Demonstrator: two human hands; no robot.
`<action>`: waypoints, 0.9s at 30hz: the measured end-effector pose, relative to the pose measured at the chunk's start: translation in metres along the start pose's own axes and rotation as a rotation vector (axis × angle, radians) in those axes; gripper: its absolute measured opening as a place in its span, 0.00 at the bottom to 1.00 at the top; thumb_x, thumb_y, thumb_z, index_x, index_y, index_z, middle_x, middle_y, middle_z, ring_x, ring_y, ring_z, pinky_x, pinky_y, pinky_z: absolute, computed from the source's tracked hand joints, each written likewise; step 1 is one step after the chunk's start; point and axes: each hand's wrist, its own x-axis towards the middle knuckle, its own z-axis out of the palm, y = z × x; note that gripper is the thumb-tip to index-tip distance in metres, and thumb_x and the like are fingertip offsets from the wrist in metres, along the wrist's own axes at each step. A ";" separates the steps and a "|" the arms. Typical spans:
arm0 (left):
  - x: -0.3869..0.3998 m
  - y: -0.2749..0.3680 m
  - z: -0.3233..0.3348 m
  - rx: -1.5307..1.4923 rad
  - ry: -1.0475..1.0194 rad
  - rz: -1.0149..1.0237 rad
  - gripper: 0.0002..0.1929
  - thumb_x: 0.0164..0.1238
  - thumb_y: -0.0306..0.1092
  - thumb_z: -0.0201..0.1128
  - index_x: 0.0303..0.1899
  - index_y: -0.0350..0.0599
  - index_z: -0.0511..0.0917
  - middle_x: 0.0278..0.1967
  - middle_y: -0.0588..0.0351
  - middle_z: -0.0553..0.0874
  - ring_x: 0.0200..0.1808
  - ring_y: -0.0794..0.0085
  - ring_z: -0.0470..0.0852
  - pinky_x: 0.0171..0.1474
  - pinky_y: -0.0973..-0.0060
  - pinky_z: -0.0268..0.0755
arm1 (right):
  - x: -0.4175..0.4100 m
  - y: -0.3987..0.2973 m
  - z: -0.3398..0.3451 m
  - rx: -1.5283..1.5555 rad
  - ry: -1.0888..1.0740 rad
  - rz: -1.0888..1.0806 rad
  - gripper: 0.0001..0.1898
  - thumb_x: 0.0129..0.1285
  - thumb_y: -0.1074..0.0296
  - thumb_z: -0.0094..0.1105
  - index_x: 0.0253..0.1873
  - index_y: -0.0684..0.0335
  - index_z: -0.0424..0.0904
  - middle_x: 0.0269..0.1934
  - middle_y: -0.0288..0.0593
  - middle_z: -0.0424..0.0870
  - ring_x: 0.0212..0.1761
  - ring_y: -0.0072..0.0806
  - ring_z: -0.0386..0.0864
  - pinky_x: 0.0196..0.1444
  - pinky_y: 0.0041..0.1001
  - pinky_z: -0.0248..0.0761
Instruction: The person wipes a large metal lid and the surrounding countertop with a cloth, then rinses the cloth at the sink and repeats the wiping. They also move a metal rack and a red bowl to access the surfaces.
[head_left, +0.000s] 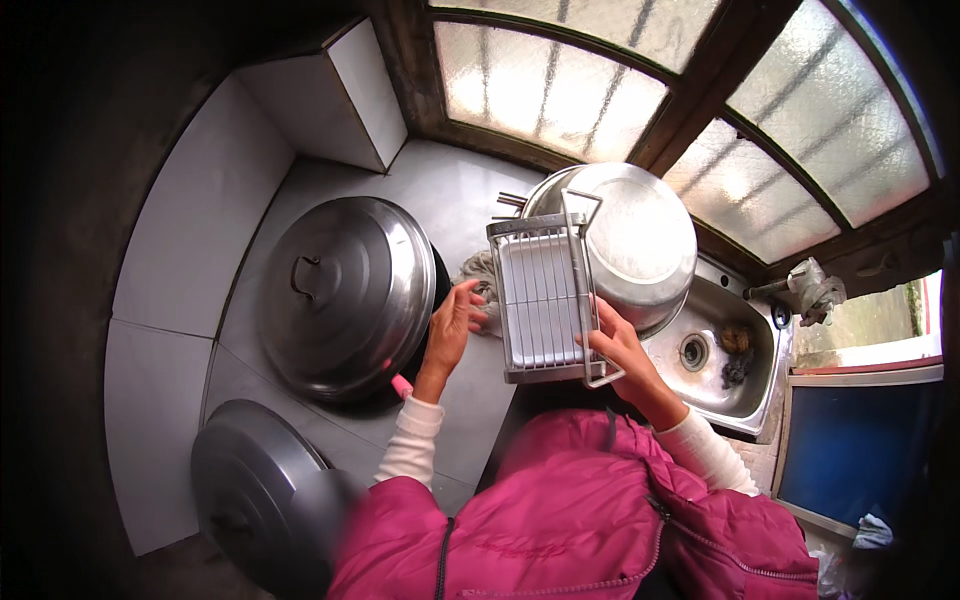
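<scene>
My right hand (619, 349) grips the right side of a metal wire rack (541, 300) that has a white tray in its bottom. My left hand (454, 322) is raised to the left of the rack, fingers apart, with nothing in it. A grey cloth (481, 285) lies on the counter behind the rack's left edge. Beyond the rack, a large upturned aluminium basin (641, 232) rests partly over the sink's left side. Close to my left hand stands a large dark pot covered by a domed metal lid (337, 292), and a pink handle (402, 386) shows at its near side.
At the right is a steel sink (765, 375) with scouring pads (736, 352) near its drain and a tap (765, 289) wrapped in plastic. Another lidded pot (251, 487) stands at lower left. Tiled walls (195, 217) and frosted windows (555, 90) border the grey counter (420, 180).
</scene>
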 end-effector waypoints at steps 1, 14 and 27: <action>-0.016 0.014 0.001 0.036 -0.003 -0.004 0.22 0.80 0.49 0.48 0.61 0.42 0.73 0.45 0.50 0.80 0.37 0.69 0.82 0.37 0.73 0.76 | 0.003 0.004 0.001 -0.008 -0.008 0.019 0.33 0.61 0.75 0.55 0.73 0.68 0.60 0.55 0.40 0.78 0.50 0.21 0.75 0.49 0.21 0.69; -0.079 0.151 0.012 -0.574 -0.269 0.053 0.25 0.80 0.49 0.50 0.65 0.36 0.66 0.41 0.50 0.83 0.25 0.84 0.73 0.26 0.87 0.66 | 0.021 0.044 0.027 -0.103 -0.051 0.101 0.32 0.62 0.74 0.56 0.72 0.67 0.60 0.53 0.43 0.80 0.51 0.24 0.78 0.51 0.25 0.73; 0.061 0.182 -0.048 -0.536 -0.187 -0.053 0.07 0.79 0.36 0.55 0.47 0.44 0.75 0.30 0.61 0.80 0.23 0.84 0.76 0.25 0.82 0.66 | 0.019 0.029 0.004 -0.023 -0.214 0.078 0.33 0.76 0.51 0.49 0.77 0.61 0.53 0.67 0.49 0.70 0.66 0.36 0.72 0.67 0.37 0.67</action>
